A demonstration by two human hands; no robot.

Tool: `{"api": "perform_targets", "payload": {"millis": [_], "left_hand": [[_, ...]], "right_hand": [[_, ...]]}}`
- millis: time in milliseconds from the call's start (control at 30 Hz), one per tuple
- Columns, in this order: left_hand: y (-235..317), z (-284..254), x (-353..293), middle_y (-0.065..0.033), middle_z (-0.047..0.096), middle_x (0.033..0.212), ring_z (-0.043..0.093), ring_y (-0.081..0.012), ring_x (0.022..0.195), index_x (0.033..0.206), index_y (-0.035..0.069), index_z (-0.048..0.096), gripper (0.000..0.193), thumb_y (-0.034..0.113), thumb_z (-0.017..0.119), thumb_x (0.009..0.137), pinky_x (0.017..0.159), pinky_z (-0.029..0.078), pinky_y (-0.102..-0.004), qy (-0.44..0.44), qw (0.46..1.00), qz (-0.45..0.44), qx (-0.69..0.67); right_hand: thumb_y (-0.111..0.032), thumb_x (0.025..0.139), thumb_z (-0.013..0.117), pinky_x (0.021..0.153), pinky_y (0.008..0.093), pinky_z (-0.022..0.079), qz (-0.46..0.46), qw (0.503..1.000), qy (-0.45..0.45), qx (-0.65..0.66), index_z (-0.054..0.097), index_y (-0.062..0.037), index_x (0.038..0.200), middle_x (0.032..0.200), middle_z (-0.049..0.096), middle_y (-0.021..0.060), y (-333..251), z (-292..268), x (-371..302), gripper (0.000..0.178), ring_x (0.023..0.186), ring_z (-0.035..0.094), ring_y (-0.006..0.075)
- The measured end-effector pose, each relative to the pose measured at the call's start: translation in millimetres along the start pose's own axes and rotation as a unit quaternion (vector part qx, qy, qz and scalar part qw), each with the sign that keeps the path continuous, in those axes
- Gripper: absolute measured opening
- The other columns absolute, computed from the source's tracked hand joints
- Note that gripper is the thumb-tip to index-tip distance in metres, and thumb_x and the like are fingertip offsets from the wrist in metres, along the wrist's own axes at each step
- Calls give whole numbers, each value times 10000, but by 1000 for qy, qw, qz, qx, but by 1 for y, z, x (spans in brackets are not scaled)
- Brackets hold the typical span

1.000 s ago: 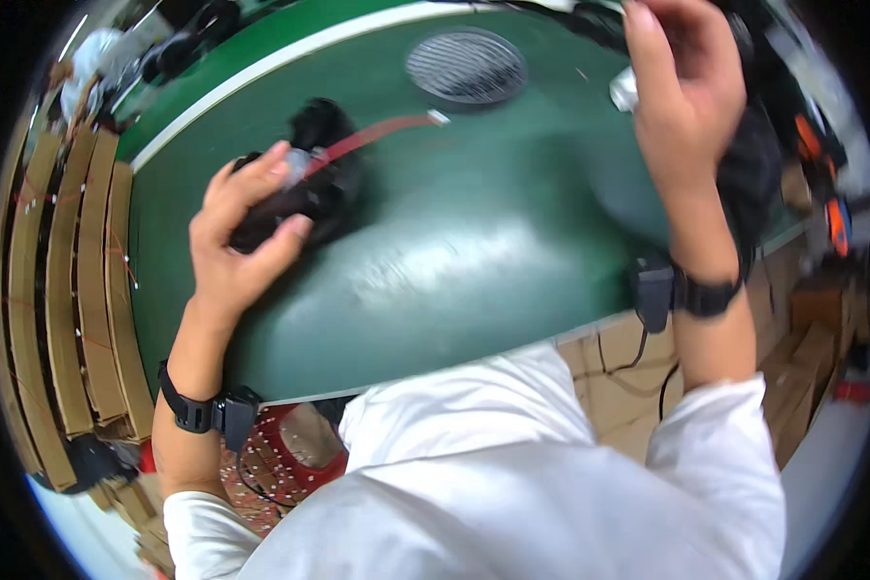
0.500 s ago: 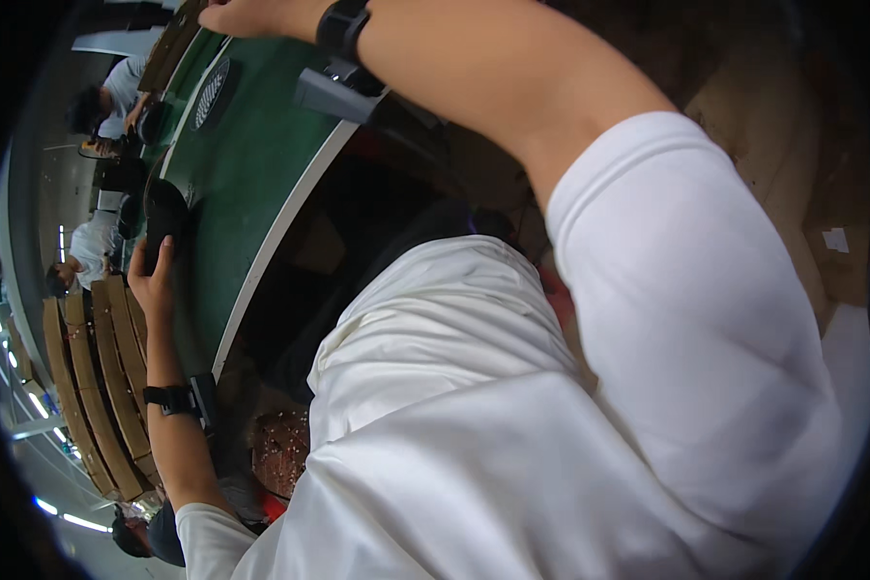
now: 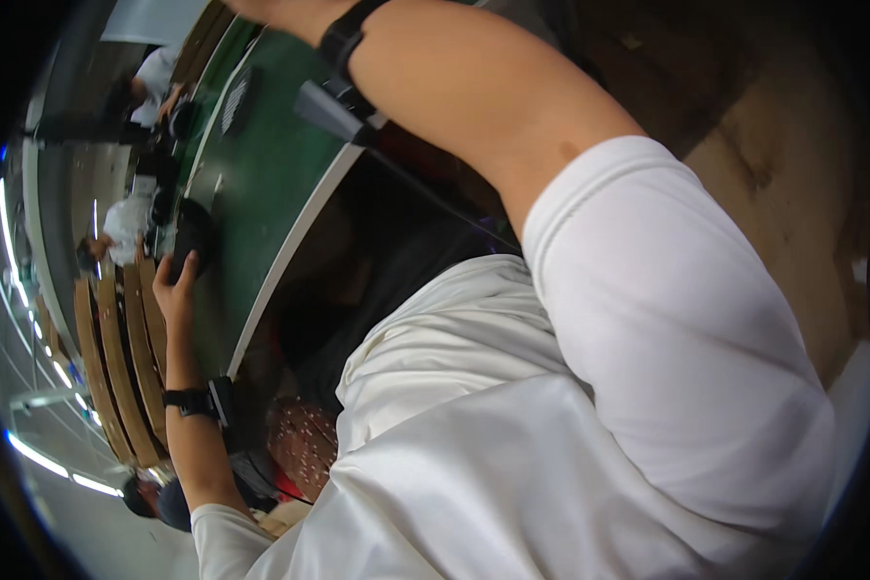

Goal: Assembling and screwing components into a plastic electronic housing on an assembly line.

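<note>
At the left, my left hand [image 3: 176, 282] is closed on the lower end of a black object [image 3: 194, 232] with a rounded outline, its thumb lying along the near side. What kind of thing it is I cannot make out. It is over the green work surface [image 3: 280, 159]. My right hand [image 3: 259, 8] is cut off by the upper edge of the picture, and its fingers cannot be seen. Near the right wrist, a grey device [image 3: 331, 112] hangs from a black strap [image 3: 343, 41]. Another black strap [image 3: 191, 402] circles my left wrist.
Long brown cardboard pieces [image 3: 116, 358] stand in a row at the left. Two people in light shirts [image 3: 129, 227] work farther along the green surface, near a dark oval slotted piece [image 3: 235, 101]. A white edge strip [image 3: 295, 246] borders the surface. A speckled reddish-brown seat [image 3: 302, 447] is below.
The view has shifted, so the surface and people appear farther right. My right hand has gone further out past the upper edge. My left hand still grips the black object.
</note>
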State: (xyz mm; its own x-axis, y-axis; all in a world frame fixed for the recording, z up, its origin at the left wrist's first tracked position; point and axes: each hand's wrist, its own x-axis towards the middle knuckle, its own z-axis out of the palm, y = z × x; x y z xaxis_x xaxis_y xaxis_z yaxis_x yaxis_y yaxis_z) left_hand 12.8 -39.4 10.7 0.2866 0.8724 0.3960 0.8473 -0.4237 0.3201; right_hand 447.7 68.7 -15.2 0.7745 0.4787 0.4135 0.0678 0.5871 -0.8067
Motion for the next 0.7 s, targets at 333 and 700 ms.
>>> {"api": "perform_targets", "payload": {"millis": [333,700], "left_hand": [[19,21,-28,-101,748,992,665,-145,911,1151,-47,721,501,358,806,868,871,504,-281,110,994,-2,-25],[20,40,-29,-149,763,1098,728,-218,1007,1199,39,731,549,414,822,809,920,542,-337,149,988,40,-7]], "right_hand": [[-252,794,696,697,396,502,-73,994,-77,41,671,-33,740,725,671,106,16,5,14,227,715,643,239],[-251,947,668,435,223,289,63,969,-239,8,686,-85,1039,676,520,-56,-1,-64,-2,191,493,401,39]]}}
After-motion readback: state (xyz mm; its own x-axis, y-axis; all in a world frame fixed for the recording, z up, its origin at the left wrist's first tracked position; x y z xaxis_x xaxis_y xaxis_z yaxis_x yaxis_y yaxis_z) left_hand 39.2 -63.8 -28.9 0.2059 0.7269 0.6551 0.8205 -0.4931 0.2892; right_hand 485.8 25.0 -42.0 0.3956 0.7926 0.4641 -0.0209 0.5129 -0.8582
